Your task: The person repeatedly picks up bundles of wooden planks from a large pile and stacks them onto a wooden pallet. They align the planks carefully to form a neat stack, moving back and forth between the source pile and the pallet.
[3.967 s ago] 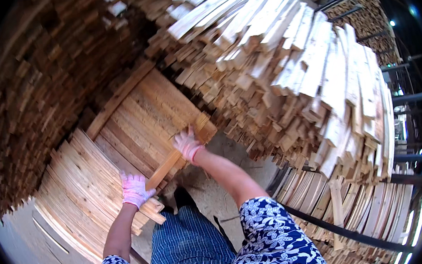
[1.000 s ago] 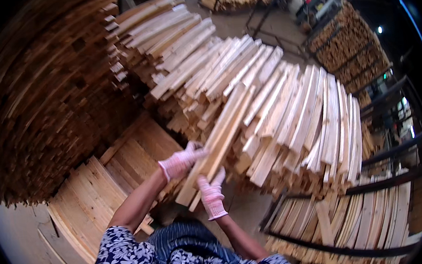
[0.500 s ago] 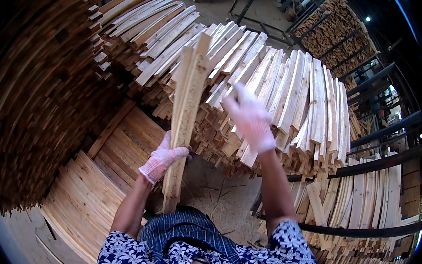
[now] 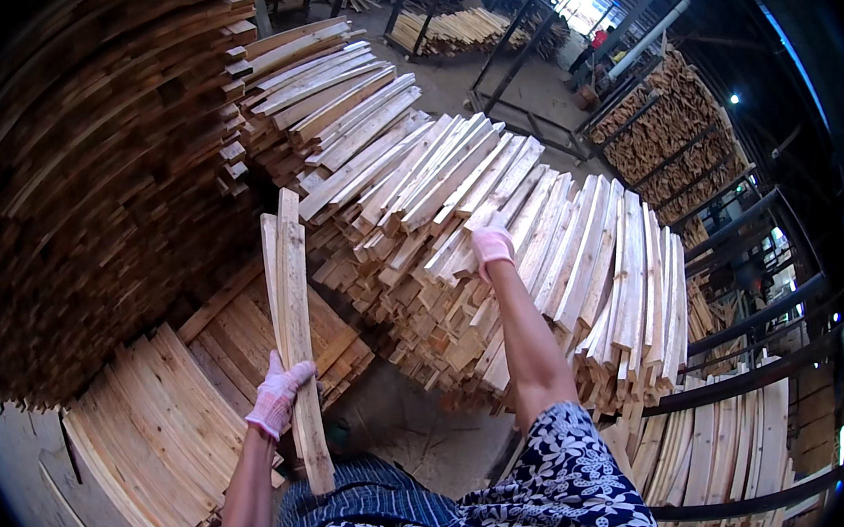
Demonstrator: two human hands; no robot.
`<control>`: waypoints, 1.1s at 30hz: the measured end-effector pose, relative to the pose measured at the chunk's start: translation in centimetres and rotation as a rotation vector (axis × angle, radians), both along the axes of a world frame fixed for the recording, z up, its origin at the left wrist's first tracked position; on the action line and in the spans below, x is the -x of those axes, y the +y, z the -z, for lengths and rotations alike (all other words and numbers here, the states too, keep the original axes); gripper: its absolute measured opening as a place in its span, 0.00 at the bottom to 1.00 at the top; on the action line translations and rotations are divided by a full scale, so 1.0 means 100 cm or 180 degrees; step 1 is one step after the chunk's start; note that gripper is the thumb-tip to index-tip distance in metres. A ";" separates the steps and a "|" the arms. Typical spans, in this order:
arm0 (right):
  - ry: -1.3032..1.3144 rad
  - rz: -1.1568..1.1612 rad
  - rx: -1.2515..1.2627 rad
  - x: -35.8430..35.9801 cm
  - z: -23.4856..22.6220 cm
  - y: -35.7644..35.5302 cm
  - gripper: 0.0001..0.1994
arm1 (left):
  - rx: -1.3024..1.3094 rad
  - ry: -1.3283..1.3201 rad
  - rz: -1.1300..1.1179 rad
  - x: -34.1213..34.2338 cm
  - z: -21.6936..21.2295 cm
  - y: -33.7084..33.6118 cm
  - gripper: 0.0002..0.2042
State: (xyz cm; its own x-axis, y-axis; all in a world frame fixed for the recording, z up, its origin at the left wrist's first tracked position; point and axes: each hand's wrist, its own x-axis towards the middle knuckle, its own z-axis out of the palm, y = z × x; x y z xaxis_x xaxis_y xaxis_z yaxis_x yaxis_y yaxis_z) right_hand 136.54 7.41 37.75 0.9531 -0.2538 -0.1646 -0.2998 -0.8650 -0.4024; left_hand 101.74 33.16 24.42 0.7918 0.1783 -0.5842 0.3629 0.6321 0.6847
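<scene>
My left hand (image 4: 283, 391), in a pinkish-white knit glove, is closed round a couple of long wooden strips (image 4: 296, 305). They stand nearly upright in front of my body, their lower ends close to my apron. My right hand (image 4: 493, 247), gloved the same way, reaches out to the big stack of pale wooden strips (image 4: 436, 197). Its fingers close over a strip at the stack's upper near edge; the fingertips are partly hidden.
A tall, dark stack of wood (image 4: 104, 181) rises on the left. Beside my left arm lie wide boards (image 4: 169, 416). At the lower right, more strips (image 4: 727, 427) sit in a black metal rack (image 4: 754, 501). Further racks of wood (image 4: 671, 131) stand at the far right.
My left hand has swung the held strips left and lower. My right hand, raised and blurred before, has come down onto the stack. The view has shifted too.
</scene>
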 end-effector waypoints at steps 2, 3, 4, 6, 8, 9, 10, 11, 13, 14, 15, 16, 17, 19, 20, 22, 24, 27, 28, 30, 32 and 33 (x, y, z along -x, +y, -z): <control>-0.0246 0.0160 -0.1136 0.047 -0.016 -0.003 0.30 | -0.0082 0.0056 -0.0076 -0.008 0.005 0.003 0.30; -0.0393 0.0155 -0.1691 0.077 -0.019 0.000 0.32 | -0.0128 0.0095 -0.0097 -0.011 0.008 0.006 0.30; -0.0544 0.0098 -0.2188 0.110 -0.020 0.002 0.34 | -0.0029 0.0018 -0.0124 -0.014 0.008 0.006 0.29; -0.0799 -0.0251 -0.3140 0.168 0.001 0.003 0.36 | 0.0174 -0.0126 -0.0168 -0.019 0.010 0.001 0.27; -0.0458 -0.0354 -0.4315 0.225 0.020 0.018 0.39 | 0.0356 -0.0292 -0.0172 -0.021 0.018 -0.007 0.28; -0.0444 -0.0666 -0.3825 0.248 0.049 0.013 0.40 | 0.0581 -0.0250 -0.0131 -0.024 0.015 -0.023 0.29; 0.0244 -0.0388 -0.3857 0.279 0.048 0.050 0.39 | 0.0672 -0.0332 -0.0228 -0.022 0.033 -0.018 0.32; 0.0272 -0.0735 -0.3255 0.300 0.084 0.049 0.37 | 0.0817 -0.0416 -0.0240 -0.022 0.036 -0.037 0.33; 0.1114 -0.1528 -0.0700 0.345 0.077 0.099 0.49 | 0.0828 -0.0351 -0.0321 -0.003 0.060 -0.035 0.33; 0.1240 -0.1512 -0.0627 0.358 0.087 0.104 0.52 | 0.0851 -0.0231 -0.0290 0.009 0.063 -0.035 0.33; 0.1367 -0.1518 -0.0555 0.369 0.100 0.106 0.56 | 0.0947 -0.0243 -0.0418 0.028 0.075 -0.034 0.33; 0.1485 -0.1612 -0.0681 0.375 0.106 0.110 0.56 | 0.1049 -0.0303 -0.0533 0.047 0.094 -0.035 0.32; 0.1657 -0.1653 -0.0809 0.388 0.116 0.106 0.56 | 0.1065 -0.0172 -0.0565 0.067 0.090 -0.035 0.31; 0.1875 -0.1841 -0.0948 0.414 0.132 0.113 0.56 | 0.1055 0.0048 -0.0725 0.104 0.084 -0.023 0.29; 0.1922 -0.1992 -0.0953 0.426 0.138 0.123 0.56 | 0.1079 0.0024 -0.0889 0.125 0.098 -0.015 0.29; 0.1858 -0.2528 -0.1150 0.446 0.166 0.144 0.55 | 0.0680 -0.0415 -0.1074 0.166 0.114 0.013 0.27; 0.1593 -0.3046 -0.1846 0.459 0.162 0.177 0.52 | 0.0135 -0.0933 -0.1214 0.208 0.114 0.044 0.24; 0.2669 -0.3006 -0.1911 0.480 0.157 0.229 0.48 | 0.0630 -0.0113 -0.1931 0.254 0.098 0.076 0.23; 0.3162 -0.2808 -0.2434 0.489 0.157 0.241 0.46 | 0.0778 0.0069 -0.2234 0.267 0.091 0.080 0.23; 0.3786 -0.2400 -0.2966 0.494 0.172 0.255 0.43 | 0.1081 0.0242 -0.2826 0.278 0.074 0.089 0.22; 0.4350 -0.2268 -0.2721 0.509 0.176 0.276 0.40 | 0.1559 0.0162 -0.2852 0.308 0.102 0.111 0.23; 0.4188 -0.2629 -0.2431 0.526 0.187 0.280 0.40 | 0.1897 0.0025 -0.2638 0.330 0.132 0.123 0.24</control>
State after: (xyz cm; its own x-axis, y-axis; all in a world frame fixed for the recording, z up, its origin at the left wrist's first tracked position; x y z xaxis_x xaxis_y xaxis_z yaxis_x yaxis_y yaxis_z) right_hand 83.93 35.41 19.05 -0.0797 0.6926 -0.7169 -0.3488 -0.6931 -0.6308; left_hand 68.74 45.48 11.18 0.5472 0.3471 -0.7616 -0.3406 0.9236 0.1761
